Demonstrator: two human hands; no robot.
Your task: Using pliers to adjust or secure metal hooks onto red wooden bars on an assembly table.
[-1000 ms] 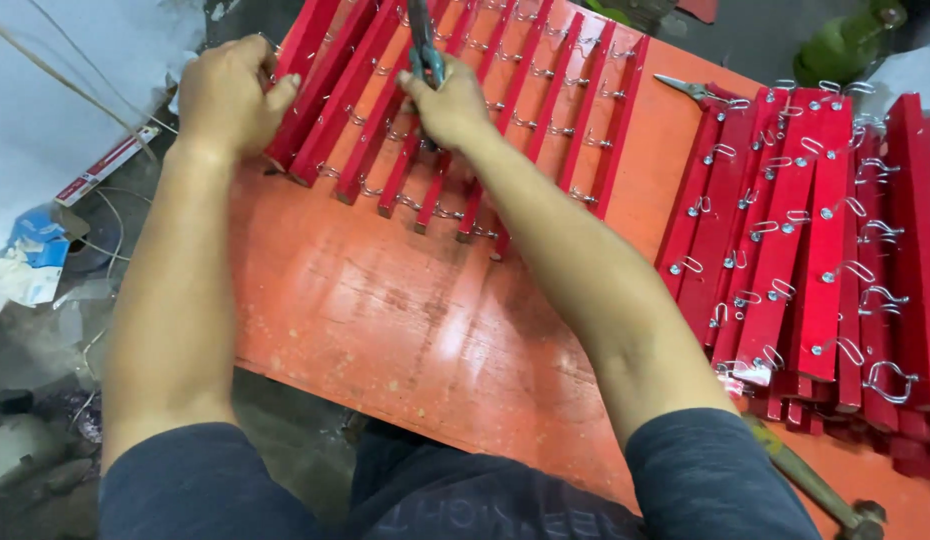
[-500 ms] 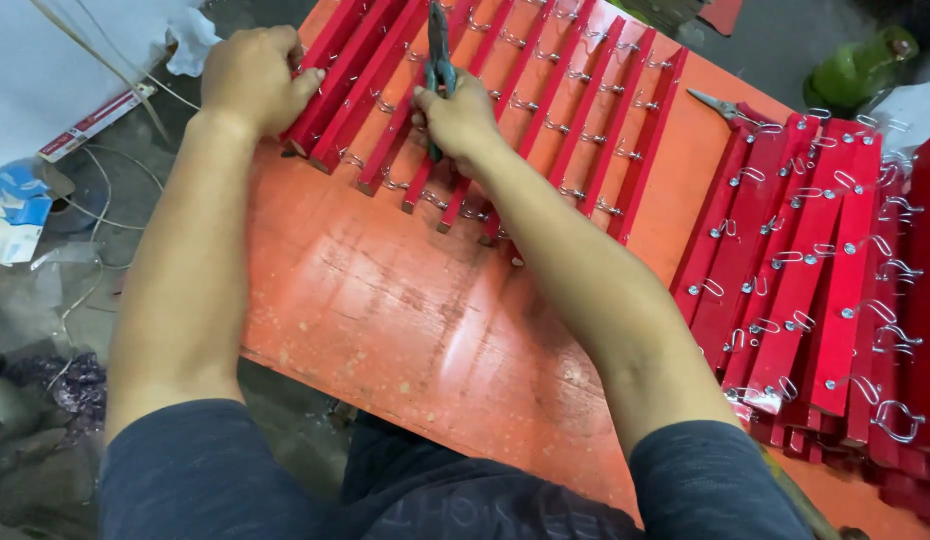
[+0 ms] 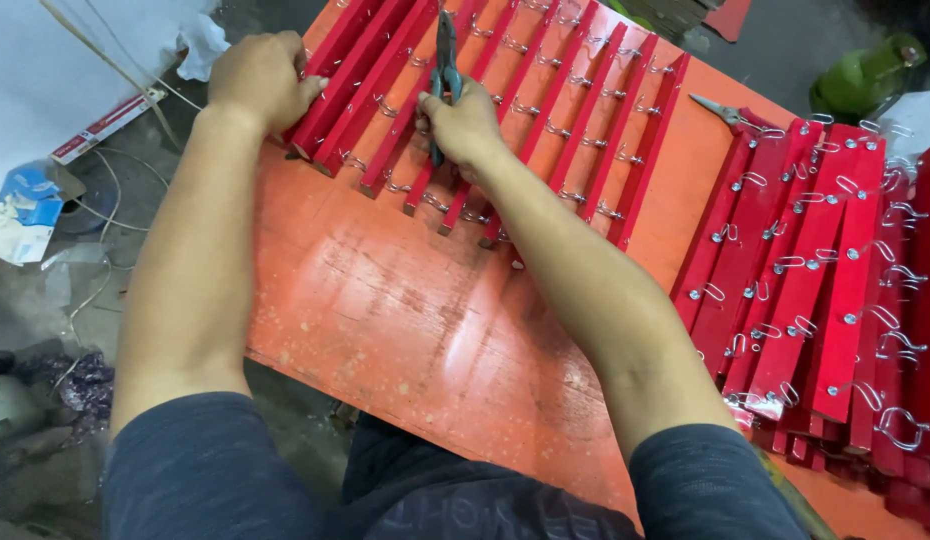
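Observation:
A row of red wooden strips [image 3: 545, 110] with small metal wire hooks lies side by side across the far part of an orange-red board [image 3: 405, 320]. My right hand [image 3: 463, 122] is closed on dark pliers [image 3: 446, 55], which point away from me over the middle strips. My left hand [image 3: 260, 78] presses on the near ends of the leftmost strips at the board's left edge. The plier jaws are partly out of view at the top.
A stack of red strips with larger wire hooks [image 3: 835, 270] lies at the right. A second pair of pliers or snips [image 3: 720, 110] rests near them. A green object [image 3: 865, 75] sits at the far right. Paper scraps and wires litter the floor [image 3: 45, 210] at left.
The view has shifted, so the board and strips sit lower and further right in the picture. Both hands stay on the same strips, the right still gripping the pliers.

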